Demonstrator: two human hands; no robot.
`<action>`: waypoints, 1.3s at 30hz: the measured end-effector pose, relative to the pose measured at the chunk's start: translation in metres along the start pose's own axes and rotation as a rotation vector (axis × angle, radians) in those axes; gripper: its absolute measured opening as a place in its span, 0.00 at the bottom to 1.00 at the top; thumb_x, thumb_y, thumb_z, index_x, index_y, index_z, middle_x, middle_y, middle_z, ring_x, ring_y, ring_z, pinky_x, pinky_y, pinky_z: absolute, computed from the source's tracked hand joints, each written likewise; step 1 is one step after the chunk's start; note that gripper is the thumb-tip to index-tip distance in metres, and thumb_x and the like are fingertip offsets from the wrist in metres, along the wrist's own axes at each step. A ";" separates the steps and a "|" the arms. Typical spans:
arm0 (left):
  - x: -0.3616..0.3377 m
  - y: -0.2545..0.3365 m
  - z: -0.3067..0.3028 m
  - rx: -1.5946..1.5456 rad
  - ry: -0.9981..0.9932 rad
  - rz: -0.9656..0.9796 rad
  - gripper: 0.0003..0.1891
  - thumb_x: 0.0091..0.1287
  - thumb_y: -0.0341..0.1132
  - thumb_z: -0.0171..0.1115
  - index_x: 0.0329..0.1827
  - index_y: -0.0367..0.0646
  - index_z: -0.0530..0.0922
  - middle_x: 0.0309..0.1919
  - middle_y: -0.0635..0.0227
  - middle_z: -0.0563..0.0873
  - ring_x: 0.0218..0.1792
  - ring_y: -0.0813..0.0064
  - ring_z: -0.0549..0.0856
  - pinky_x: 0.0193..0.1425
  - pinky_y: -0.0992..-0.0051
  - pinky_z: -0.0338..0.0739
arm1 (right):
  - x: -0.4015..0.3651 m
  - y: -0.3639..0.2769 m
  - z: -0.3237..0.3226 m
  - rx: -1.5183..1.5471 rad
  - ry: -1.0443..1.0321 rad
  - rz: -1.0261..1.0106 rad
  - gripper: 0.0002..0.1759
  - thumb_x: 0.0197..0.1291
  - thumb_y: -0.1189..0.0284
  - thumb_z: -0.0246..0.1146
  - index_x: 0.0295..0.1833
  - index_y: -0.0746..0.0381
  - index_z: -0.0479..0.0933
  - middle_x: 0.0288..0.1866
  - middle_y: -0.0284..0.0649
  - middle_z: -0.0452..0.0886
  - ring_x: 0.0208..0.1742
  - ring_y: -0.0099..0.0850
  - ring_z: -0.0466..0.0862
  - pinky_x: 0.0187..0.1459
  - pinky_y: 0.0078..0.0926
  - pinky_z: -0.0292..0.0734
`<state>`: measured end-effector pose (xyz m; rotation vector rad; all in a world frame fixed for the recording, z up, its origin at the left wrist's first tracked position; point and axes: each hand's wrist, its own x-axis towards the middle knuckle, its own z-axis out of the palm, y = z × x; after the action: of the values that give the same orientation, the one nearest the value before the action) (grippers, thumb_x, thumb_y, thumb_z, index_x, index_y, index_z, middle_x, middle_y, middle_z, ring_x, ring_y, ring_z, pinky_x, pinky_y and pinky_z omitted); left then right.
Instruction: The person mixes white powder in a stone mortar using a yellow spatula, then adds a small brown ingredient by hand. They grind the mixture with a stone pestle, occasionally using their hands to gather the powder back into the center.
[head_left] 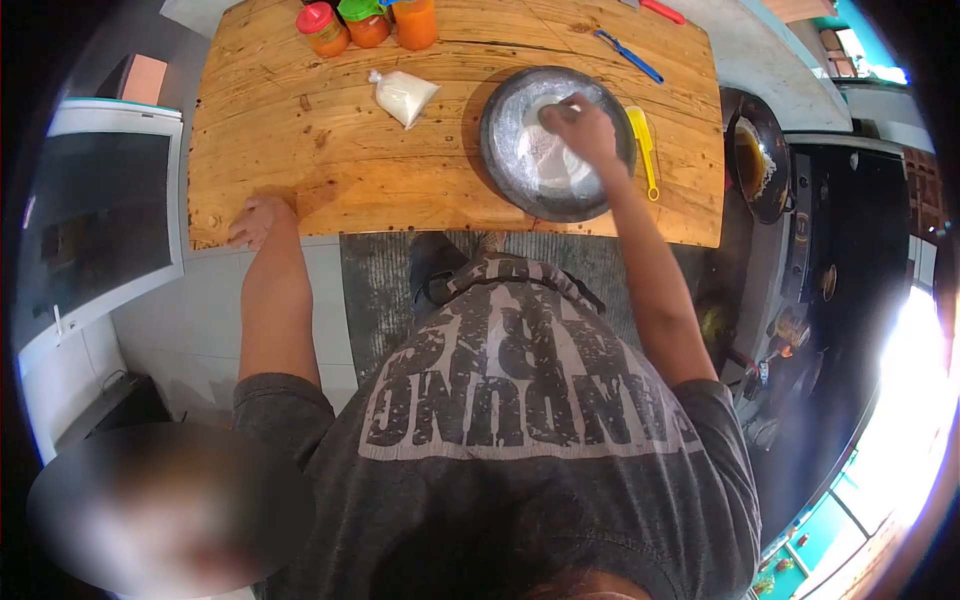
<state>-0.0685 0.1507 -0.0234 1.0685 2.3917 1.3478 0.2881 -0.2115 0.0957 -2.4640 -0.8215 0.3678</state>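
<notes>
My right hand (pixel 583 130) is over a wide, round, dark stone mortar (pixel 503 187), its fingers closed on what looks like a dark stone pestle (pixel 549 117). The pestle is mostly hidden by the hand. White powder (pixel 545 160) is spread over the middle of the mortar. Off to the left, my left hand (pixel 262 220) rests on the front left corner of the wooden table, fingers apart and holding nothing. A tied clear plastic bag of white powder (pixel 406 97) lies between the hands, further back. Just right of the mortar is a yellow plastic spoon or scoop (pixel 642 150).
Jars with red, green and blue lids (pixel 368 25) stand at the back of the wooden table (pixel 290 130). A blue peeler-like tool (pixel 630 57) and a red-handled tool (pixel 662 11) lie back right. Beyond the right edge, a wok (pixel 757 160) holds brownish liquid.
</notes>
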 end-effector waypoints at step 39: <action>0.011 -0.007 0.002 0.820 -0.091 0.099 0.29 0.64 0.49 0.47 0.61 0.37 0.59 0.68 0.54 0.59 0.49 0.52 0.75 0.46 0.54 0.71 | -0.012 0.020 0.017 0.238 -0.205 0.069 0.28 0.50 0.45 0.67 0.43 0.59 0.81 0.31 0.47 0.85 0.35 0.41 0.86 0.41 0.38 0.80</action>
<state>-0.0788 0.1567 -0.0279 1.3811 2.8995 0.2696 0.2817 -0.2259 0.0718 -2.2611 -0.7282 0.7114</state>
